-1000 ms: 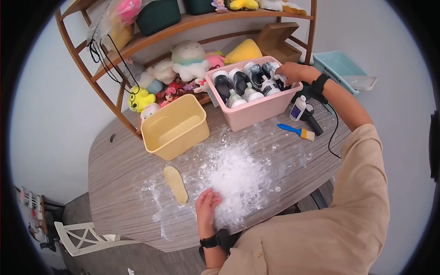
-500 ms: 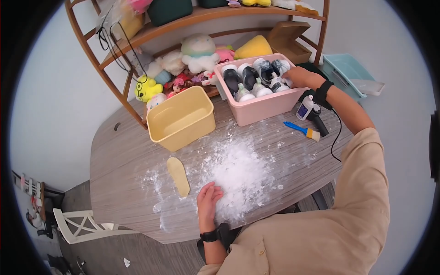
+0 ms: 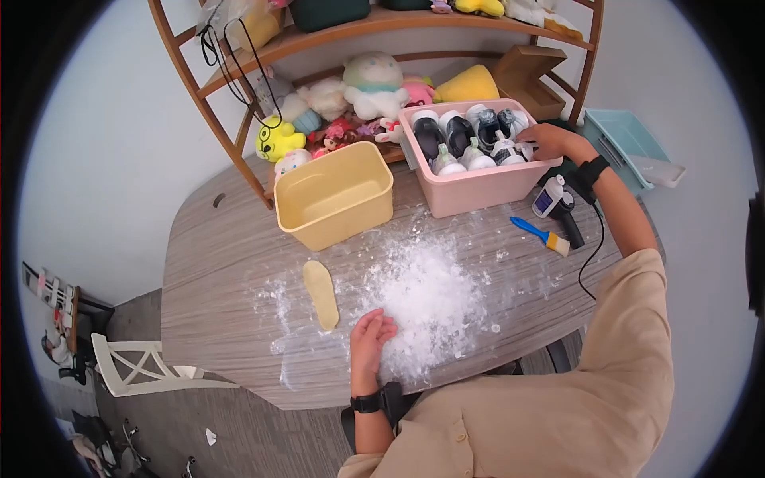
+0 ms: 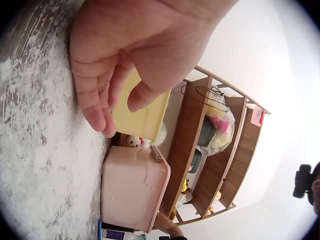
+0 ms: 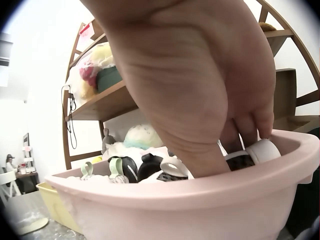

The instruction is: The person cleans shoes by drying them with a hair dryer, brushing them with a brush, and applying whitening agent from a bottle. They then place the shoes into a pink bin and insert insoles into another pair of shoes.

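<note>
Black-and-white shoes (image 3: 457, 134) fill the pink bin (image 3: 478, 193). My right hand (image 3: 558, 143) reaches over the bin's right end, fingers down among the shoes. In the right wrist view, the right hand (image 5: 195, 85) has its fingertips against a shoe with a white end (image 5: 263, 151); the bin's rim hides the thumb's tip, so a grip cannot be told. My left hand (image 3: 369, 338), fingers loosely bent and holding nothing, is at the left edge of white powder (image 3: 430, 299). A pale, sole-shaped piece (image 3: 321, 295) lies to its left.
A yellow bin (image 3: 339, 219) stands left of the pink one. Right of the pink bin are a white bottle (image 3: 548, 197), a blue-handled brush (image 3: 542, 237) and a black device with a cord (image 3: 570, 223). Behind rises a wooden shelf (image 3: 319, 44) with plush toys; a teal bin (image 3: 625, 143) is at right.
The head view has shifted, so the bins and shelf appear farther right. My right hand stays at the pink bin's right end, with its fingers slightly repositioned; the left hand stays beside the powder.
</note>
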